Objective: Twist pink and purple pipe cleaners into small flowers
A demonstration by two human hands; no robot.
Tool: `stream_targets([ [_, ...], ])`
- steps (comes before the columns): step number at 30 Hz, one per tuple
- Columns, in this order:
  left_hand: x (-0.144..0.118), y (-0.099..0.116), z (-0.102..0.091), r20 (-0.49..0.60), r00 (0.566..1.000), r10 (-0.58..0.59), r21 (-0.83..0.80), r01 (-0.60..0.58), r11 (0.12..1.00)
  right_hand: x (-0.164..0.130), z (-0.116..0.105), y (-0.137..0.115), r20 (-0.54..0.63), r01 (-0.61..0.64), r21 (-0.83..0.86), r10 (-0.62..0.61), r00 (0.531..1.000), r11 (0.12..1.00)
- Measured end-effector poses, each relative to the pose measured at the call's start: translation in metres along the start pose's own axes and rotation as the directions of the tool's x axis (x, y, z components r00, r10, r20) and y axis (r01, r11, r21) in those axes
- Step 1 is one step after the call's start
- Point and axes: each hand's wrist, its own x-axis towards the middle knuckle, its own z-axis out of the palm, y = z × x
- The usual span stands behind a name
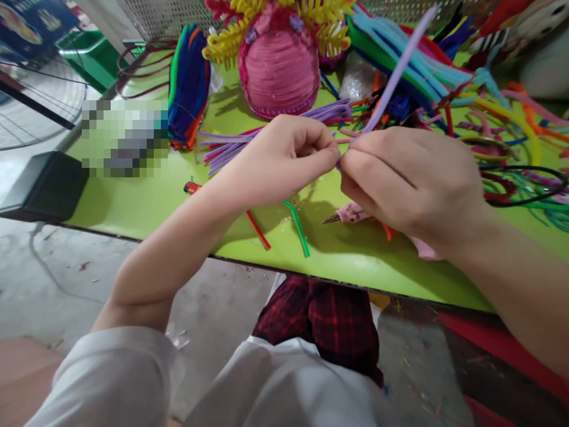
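My left hand (284, 157) and my right hand (409, 178) meet above the green table (146, 196), fingertips pinched together on a lilac pipe cleaner (398, 71). The stem rises from between my fingers up and to the right. The lower end is hidden inside my fingers. Behind my hands stands a pink woven pipe-cleaner basket (278, 68) with yellow and red fringed pieces on top. A loose bunch of purple pipe cleaners (249, 139) lies just behind my left hand.
A green stem (299, 225) and a red stem (258, 231) lie near the table's front edge, beside pink-handled pliers (351, 212). Bundles of coloured pipe cleaners (189, 83) fill the back and right. A black box (44, 184) and a fan (31, 101) sit left.
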Motion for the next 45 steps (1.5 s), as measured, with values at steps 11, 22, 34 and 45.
stream_targets([
  [11,0.011,-0.010,-0.010,0.028,0.979,0.204,-0.082,-0.201,0.976,0.000,-0.001,0.012,-0.121,-0.157,0.303,0.202,0.972,0.940],
  [22,0.009,-0.020,0.001,-0.099,0.955,0.280,0.192,-0.258,0.947,0.002,-0.001,0.003,0.012,-0.274,0.352,0.289,0.957,0.895],
  [34,0.016,-0.027,0.000,-0.022,0.980,0.198,-0.151,-0.199,0.968,0.002,0.010,-0.005,0.053,-0.438,0.806,0.689,0.723,0.398],
  [45,0.013,-0.021,0.007,-0.092,0.988,0.124,-0.068,-0.131,0.989,-0.004,0.008,0.003,0.207,-0.465,0.823,0.590,0.780,0.325],
])
